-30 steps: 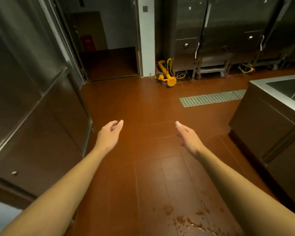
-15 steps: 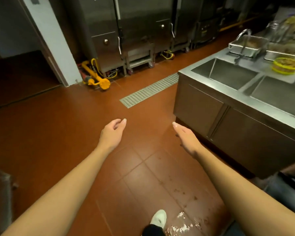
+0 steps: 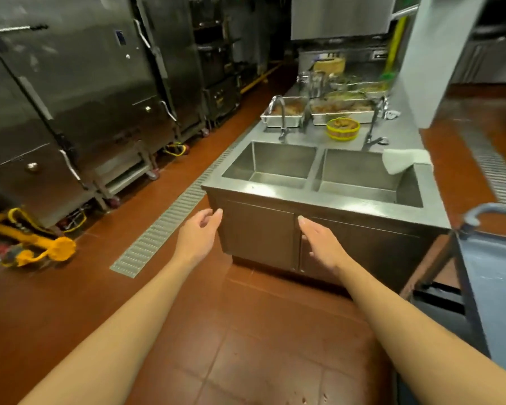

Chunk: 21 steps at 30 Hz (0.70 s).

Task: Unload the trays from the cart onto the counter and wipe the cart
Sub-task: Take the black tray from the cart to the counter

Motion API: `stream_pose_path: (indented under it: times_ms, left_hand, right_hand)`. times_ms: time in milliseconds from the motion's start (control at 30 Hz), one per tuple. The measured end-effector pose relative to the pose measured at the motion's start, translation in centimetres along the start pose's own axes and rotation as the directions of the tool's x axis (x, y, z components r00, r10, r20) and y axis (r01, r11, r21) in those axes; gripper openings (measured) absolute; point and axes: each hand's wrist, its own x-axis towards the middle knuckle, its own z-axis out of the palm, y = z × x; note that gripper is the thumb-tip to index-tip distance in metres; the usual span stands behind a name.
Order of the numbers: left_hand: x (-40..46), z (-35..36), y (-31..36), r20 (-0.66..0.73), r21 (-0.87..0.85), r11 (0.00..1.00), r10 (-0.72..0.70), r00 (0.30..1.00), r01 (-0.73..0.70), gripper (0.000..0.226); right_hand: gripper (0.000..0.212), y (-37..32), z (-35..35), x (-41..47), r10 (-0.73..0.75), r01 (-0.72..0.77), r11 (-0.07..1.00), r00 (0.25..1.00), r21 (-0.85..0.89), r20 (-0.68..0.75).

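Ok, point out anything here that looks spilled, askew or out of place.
A white cloth droops over the right sink basin's far corner, half inside. Small splatter marks dot the red floor tiles near the bottom edge. A yellow hose sprawls on the floor, left.

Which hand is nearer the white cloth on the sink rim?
Right. The right hand is below the cloth, left of it; the left hand is much farther left.

Two steel trays of browned food sit on the steel counter [image 3: 403, 133] behind the double sink: one tray [image 3: 284, 114] behind the sink's left basin, a longer tray [image 3: 343, 111] just to its right. The grey cart [image 3: 492, 276], its top shelf bare, stands beside the counter's near right corner.
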Motion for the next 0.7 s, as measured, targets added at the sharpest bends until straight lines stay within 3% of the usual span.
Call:
stream_pose_path:
  times_ms: [133, 200, 300, 433, 567, 700]
  left_hand:
    - [5.6, 9.4, 6.4, 0.223, -0.052, 0.992, 0.126, 0.967, -0.118, 0.061]
    - [7.0, 12.6, 8.6, 0.278, -0.071, 0.983, 0.184, 0.943, -0.17, 0.058]
    - [9.0, 19.1, 12.8, 0.428, -0.156, 0.957, 0.289, 0.856, -0.245, 0.062]
    - [10.2, 27.6, 18.6, 0.591, -0.254, 0.903, 0.429, 0.683, -0.347, 0.06]
    - [9.0, 33.7, 23.3, 0.695, -0.308, 0.846, 0.512, 0.505, -0.435, 0.059]
    - [5.1, 39.0, 26.8, 0.761, -0.398, 0.778, 0.576, 0.299, -0.486, 0.057]
  right_hand:
    - [0.064, 1.8, -7.5, 0.9, 0.1, -0.096, 0.995, 0.956, 0.028, -0.275]
    - [0.062, 2.3, -10.0, 0.5, 0.136, -0.125, 0.991, 0.931, 0.053, -0.339]
    - [0.056, 3.7, -15.0, -0.7, 0.21, -0.184, 0.978, 0.85, 0.102, -0.482]
    - [0.036, 4.6, -20.0, -3.0, 0.298, -0.193, 0.954, 0.662, 0.228, -0.687]
    - [0.06, 4.6, -21.4, -6.3, 0.356, -0.204, 0.934, 0.474, 0.292, -0.805]
    - [0.063, 5.1, -20.5, -10.9, 0.401, -0.189, 0.914, 0.276, 0.36, -0.873]
